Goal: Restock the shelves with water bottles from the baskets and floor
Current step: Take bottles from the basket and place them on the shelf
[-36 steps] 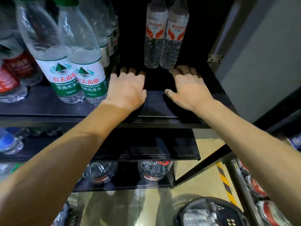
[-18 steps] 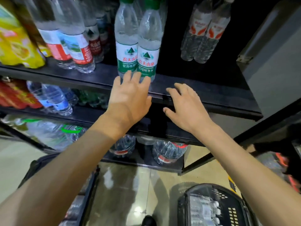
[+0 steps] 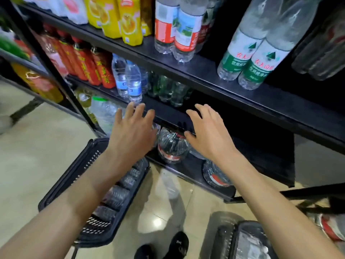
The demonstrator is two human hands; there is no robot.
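Two empty hands, head view: left hand and right hand have dropped from the upper shelf to the lower shelf lip, mid-frame. Each grip is apart, fingers spread. Green-label water bottles stand shelved upper right. Remaining stock: bottles in black basket, lower left. Likely next pickup.

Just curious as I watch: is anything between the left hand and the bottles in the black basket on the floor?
Nothing visible. The left hand is empty, fingers spread, by the shelf edge; the basket below is open-topped and its bottles lie uncovered.
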